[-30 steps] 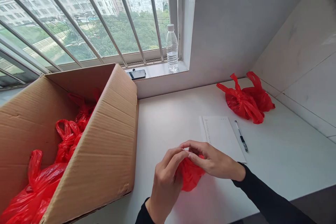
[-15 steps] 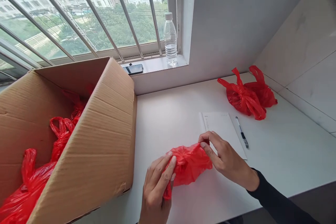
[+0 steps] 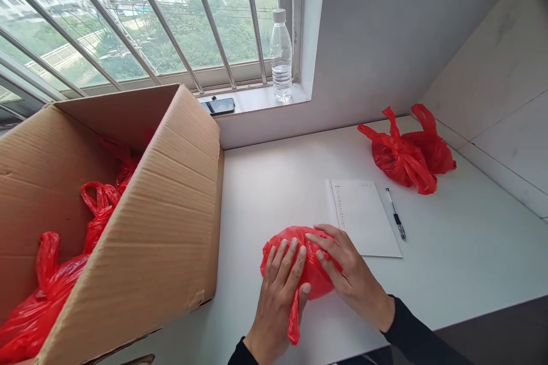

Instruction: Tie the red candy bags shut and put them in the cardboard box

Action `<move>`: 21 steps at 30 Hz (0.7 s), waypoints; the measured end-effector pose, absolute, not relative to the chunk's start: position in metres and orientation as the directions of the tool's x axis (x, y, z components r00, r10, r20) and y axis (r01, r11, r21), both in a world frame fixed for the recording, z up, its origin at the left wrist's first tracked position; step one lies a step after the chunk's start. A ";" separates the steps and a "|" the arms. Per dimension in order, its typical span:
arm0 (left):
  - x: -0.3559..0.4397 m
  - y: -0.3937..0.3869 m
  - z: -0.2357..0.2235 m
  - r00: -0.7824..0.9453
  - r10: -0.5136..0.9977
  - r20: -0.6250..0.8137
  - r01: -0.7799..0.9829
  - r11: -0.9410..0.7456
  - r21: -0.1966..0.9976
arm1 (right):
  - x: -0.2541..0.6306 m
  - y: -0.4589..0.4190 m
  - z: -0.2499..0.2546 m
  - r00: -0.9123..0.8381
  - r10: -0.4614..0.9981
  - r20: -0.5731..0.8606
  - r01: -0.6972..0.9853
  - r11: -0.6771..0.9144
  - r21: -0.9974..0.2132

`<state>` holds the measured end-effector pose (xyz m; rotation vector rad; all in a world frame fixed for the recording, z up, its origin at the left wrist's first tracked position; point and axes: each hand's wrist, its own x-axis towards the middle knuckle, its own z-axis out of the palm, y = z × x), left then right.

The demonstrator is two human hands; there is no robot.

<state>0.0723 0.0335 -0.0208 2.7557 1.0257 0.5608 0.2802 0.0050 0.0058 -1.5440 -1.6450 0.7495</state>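
A red plastic bag (image 3: 319, 285) lies on the white table in front of me, bulging with contents I cannot make out. Flat on its left part rests my left hand (image 3: 280, 288), fingers stretched out; a strip of the bag, like a handle, pokes out beside the thumb. My right hand (image 3: 345, 268) lies over the right part of the bag with its fingers extended and apart. Just beyond the right hand is a white notepad (image 3: 363, 217) with some print, and a black-gripped pen (image 3: 396, 215) lies to its right.
A large open cardboard box (image 3: 171, 211) with several red bags (image 3: 60, 285) inside stands on the left. Tied red bags (image 3: 405, 154) sit at the back right by the wall. A water bottle (image 3: 281, 57) and a phone (image 3: 220, 106) are on the windowsill.
My right hand has let go of the bag's far edge and moved left onto its top. My left hand has shifted right and flattened over the bag.
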 end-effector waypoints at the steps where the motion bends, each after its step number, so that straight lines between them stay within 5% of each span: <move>1: 0.075 0.033 -0.026 0.711 0.649 0.272 0.604 -0.761 0.238 | 0.277 0.003 -0.005 -0.055 0.983 0.177 0.619 0.173 -0.766; 6: 0.079 0.029 -0.047 0.701 0.682 0.206 0.650 -0.731 0.210 | 0.267 -0.006 -0.053 -0.123 0.968 0.218 0.818 0.223 -0.531; 12: 0.083 0.028 -0.053 0.685 0.709 0.169 0.671 -0.704 0.233 | 0.265 -0.005 -0.072 -0.126 0.964 0.236 0.843 0.229 -0.487; 17: 0.083 0.029 -0.045 0.679 0.716 0.161 0.666 -0.693 0.276 | 0.268 -0.005 -0.058 -0.096 0.985 0.141 0.738 0.165 -0.654; 21: 0.075 0.030 -0.025 0.604 0.763 0.231 0.645 -0.637 0.422 | 0.280 -0.001 -0.015 0.147 0.989 -0.023 0.417 -0.083 -0.905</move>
